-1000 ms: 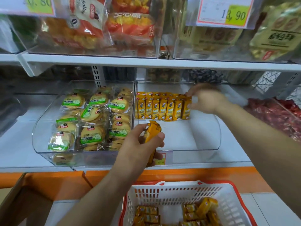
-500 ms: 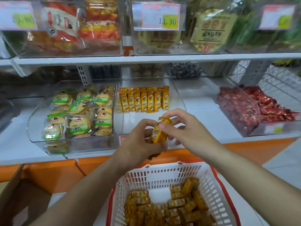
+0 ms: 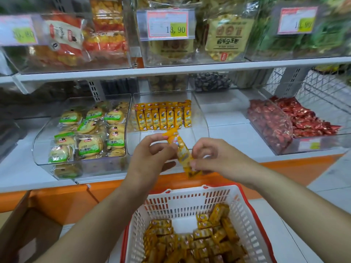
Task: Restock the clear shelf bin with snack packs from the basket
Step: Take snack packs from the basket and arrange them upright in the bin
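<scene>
Yellow snack packs [image 3: 181,151] are held between both hands, in front of the clear shelf bin [image 3: 201,126]. My left hand [image 3: 152,158] grips their upper end and my right hand [image 3: 214,158] pinches the lower end. A row of the same yellow packs [image 3: 163,116] stands upright at the back of the bin. Below, the white basket [image 3: 190,202] with a red rim holds several more yellow packs [image 3: 201,238].
A clear bin of green-labelled biscuits [image 3: 85,133] sits left of the target bin, and one of red wrapped sweets [image 3: 292,120] stands to the right. An upper shelf [image 3: 171,70] carries bagged snacks and price tags. A cardboard box [image 3: 28,234] sits at lower left.
My right hand came back from the row in the bin and took hold of the packs in my left hand. The view shifted right and down, showing more of the basket.
</scene>
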